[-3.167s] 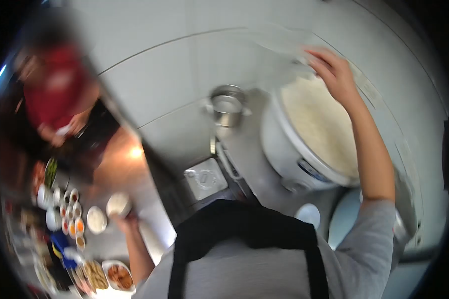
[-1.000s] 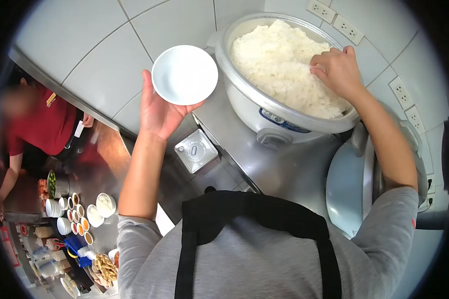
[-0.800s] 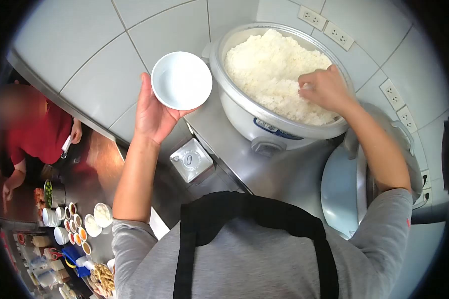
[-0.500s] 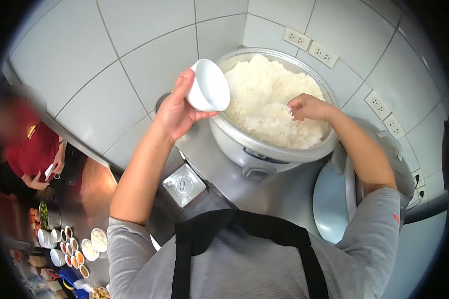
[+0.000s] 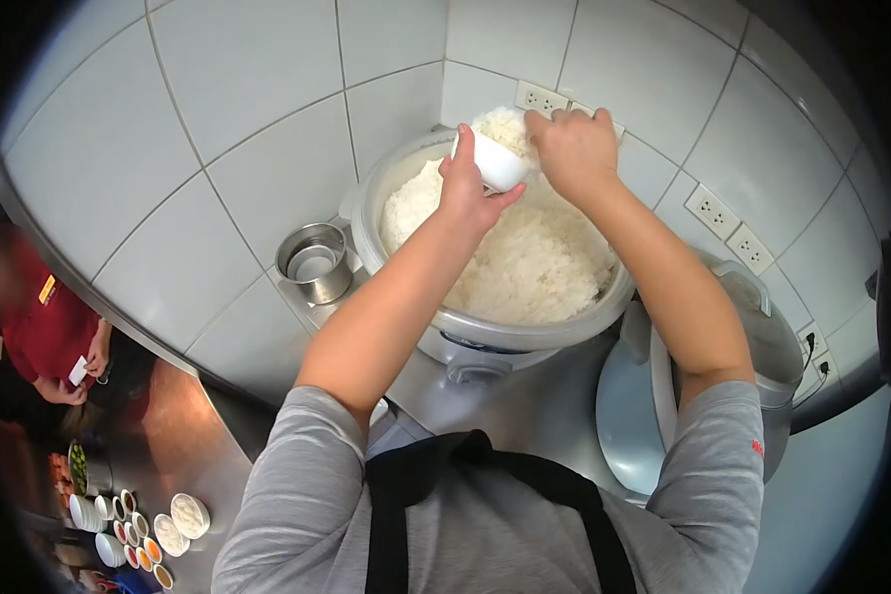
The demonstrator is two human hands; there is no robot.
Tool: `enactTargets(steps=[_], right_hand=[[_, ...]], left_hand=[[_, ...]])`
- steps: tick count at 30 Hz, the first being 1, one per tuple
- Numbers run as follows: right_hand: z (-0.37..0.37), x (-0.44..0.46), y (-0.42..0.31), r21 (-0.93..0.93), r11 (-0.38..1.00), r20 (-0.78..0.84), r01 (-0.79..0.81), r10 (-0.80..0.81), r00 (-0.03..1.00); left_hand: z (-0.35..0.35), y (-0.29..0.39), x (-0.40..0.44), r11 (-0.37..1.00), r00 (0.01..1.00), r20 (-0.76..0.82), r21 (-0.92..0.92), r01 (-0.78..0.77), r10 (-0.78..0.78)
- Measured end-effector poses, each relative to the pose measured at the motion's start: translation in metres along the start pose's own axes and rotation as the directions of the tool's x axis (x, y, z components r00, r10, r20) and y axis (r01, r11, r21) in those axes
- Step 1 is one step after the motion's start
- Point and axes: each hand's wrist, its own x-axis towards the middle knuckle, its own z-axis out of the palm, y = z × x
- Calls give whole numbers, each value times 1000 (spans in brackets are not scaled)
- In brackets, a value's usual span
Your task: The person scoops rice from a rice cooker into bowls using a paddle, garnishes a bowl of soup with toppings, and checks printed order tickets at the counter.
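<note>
A white bowl point(image 5: 499, 164) with a heap of rice point(image 5: 503, 129) showing at its mouth is tilted over the big cooker point(image 5: 525, 337). My left hand point(image 5: 470, 188) grips the bowl from the left, thumb on its side. Close to the bowl's right edge, my right hand point(image 5: 572, 150) has its fingers closed; whatever it holds, such as a scoop, is hidden behind the bowl and rice. Below both hands, more rice point(image 5: 535, 262) fills the cooker, with a hollow towards the middle.
Left of the cooker stands a metal pot point(image 5: 314, 262). A second large cooker point(image 5: 629, 426) is at the right, near wall sockets point(image 5: 713, 211). At the lower left, a steel counter point(image 5: 218, 445) bears rice bowls and sauce cups. A person in red point(image 5: 45, 317) stands beyond it.
The bowl, empty before, now has rice in it. My left hand has carried it right, over the cooker, and my right hand has risen from the rice to the bowl's edge.
</note>
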Motion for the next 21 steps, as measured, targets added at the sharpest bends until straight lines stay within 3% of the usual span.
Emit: enactTargets(steps=[2, 5, 8, 11, 12, 15, 19, 21], right_hand=[[-3, 0, 4, 13, 1000, 47, 22, -22, 999], [-16, 4, 34, 292, 953, -43, -79, 95, 995], [-13, -5, 40, 389, 917, -120, 82, -37, 992], [2, -28, 10, 461, 883, -121, 85, -32, 992], [-4, -28, 9, 489, 872, -34, 24, -8, 999], [-14, -19, 20, 567, 824, -74, -10, 63, 995], [0, -26, 5, 519, 851, -113, 87, -32, 993], [2, -26, -2, 549, 829, -121, 107, -48, 992]], left_hand=[[4, 1, -3, 999, 1000, 4, -50, -20, 21], [3, 7, -12, 993, 994, 94, -107, -41, 51], [5, 14, -16, 993, 995, 89, -112, -34, 44], [3, 21, -21, 998, 990, 135, -58, -26, 33], [-2, 21, -22, 998, 987, 154, -39, -38, 44], [-12, 28, -23, 997, 985, 163, 40, -63, 55], [-21, 39, -33, 966, 970, 189, 180, -185, 151], [-30, 37, -35, 966, 954, 241, 139, -218, 180]])
